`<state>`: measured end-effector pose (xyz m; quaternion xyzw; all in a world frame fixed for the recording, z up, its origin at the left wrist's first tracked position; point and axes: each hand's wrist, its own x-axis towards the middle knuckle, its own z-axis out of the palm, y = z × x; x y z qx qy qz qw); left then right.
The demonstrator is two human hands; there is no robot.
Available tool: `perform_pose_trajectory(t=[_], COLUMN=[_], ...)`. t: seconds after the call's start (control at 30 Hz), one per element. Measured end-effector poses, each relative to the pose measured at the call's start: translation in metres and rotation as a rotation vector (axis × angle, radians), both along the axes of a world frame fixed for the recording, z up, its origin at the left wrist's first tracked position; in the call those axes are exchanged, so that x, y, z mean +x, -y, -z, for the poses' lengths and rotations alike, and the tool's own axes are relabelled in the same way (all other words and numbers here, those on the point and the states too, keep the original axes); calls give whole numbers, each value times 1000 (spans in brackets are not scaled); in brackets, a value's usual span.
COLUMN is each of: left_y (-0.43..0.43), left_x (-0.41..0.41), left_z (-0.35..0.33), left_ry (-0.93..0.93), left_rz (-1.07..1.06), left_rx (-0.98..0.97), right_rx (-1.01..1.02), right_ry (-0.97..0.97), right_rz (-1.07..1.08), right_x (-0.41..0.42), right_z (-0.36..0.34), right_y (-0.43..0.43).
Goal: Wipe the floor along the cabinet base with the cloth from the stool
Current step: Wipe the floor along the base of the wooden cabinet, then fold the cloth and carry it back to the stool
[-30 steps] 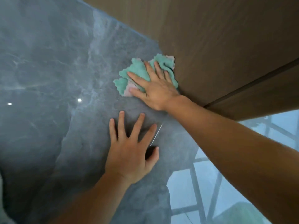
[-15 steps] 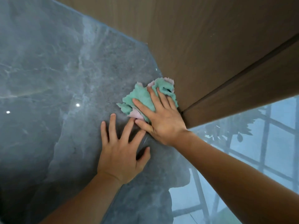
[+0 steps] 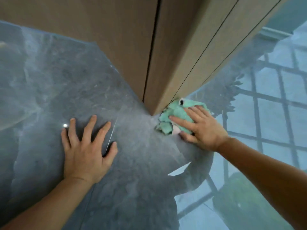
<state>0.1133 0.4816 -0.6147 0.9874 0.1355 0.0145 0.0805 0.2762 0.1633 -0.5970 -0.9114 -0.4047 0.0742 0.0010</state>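
A crumpled green cloth (image 3: 174,112) with a pink underside lies on the glossy grey floor (image 3: 136,146), pushed against the corner of the brown wooden cabinet (image 3: 132,47). My right hand (image 3: 199,128) presses flat on the cloth, fingers spread over it, just right of the cabinet corner. My left hand (image 3: 86,146) rests palm down on the bare floor to the left, fingers apart, holding nothing. The stool is not in view.
The cabinet corner juts toward me, with dark door seams running up its faces. The polished floor on the right mirrors a window grid (image 3: 265,113) and foliage. A thin tile joint (image 3: 111,135) runs beside my left hand.
My right hand has slid the cloth along the cabinet base to its corner and around to the right side. My left hand stays flat on the floor; the two hands are now farther apart.
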Motion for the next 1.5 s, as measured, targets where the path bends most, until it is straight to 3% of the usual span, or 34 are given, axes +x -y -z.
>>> perform_pose_trajectory(t=[0.07,0.13,0.2,0.3,0.37,0.4,0.47,0.53,0.6,0.73,0.8,0.9,1.0,1.07,1.13,1.23,1.37,1.43,1.5], left_y=[-1,1,6,37,74,94,127,146,156,172,176,189,217,241,262,285,289,285,280], left_x=[0,-1,-3,1,5,5,6,19,37,72,81,93,91,86,79,70,64,59,50], left_z=[-1,-3,-4,-16,-29,-33,-39,-46,-52,-74,-84,-94,-100,-99,-98,-101,-123,-150,-185], left_ry=[-25,-49,-54,-66,-27,10,27,-10,-162,-605,-762,-720,-719,-848,-1022,-1183,-1216,-1215,-1213], left_rz=[-7,-13,-33,-233,-256,-190,-70,-83,-168,-206,-131,9,15,-17,-13,82,235,295,373], left_rx=[-5,-18,-33,-205,-345,-390,-492,-607,-687,-960,-925,-960,-1195,-1364,-1452,-1491,-1525,-1548,-1521], right_rx=[-7,-31,15,208,516,735,985,839,717,872,960,1266,1694,1911,2053,2058,2142,1975,1572], right_ry=[-6,-93,-233,-497,-713,-772,-755,-658,-722,-1018,-1103,-1227,-1348,-1324,-1170,-978,-1005,-1014,-1032], right_rz=[448,722,774,641,608,707,965,1087,1115,1197,1297,1436,1441,1418,1487,1556,1460,1443,1421], right_x=[14,22,15,-15,-37,-42,-48,-52,-60,-74,-85,-102,-124,-140,-160,-195,-243,-265,-281], right_z=[-4,-9,-19,-40,-55,-62,-68,-66,-64,-72,-76,-84,-95,-101,-106,-114,-134,-153,-180], right_y=[17,15,0,-19,-22,-21,-10,5,9,0,7,45,90,114,133,147,146,145,139])
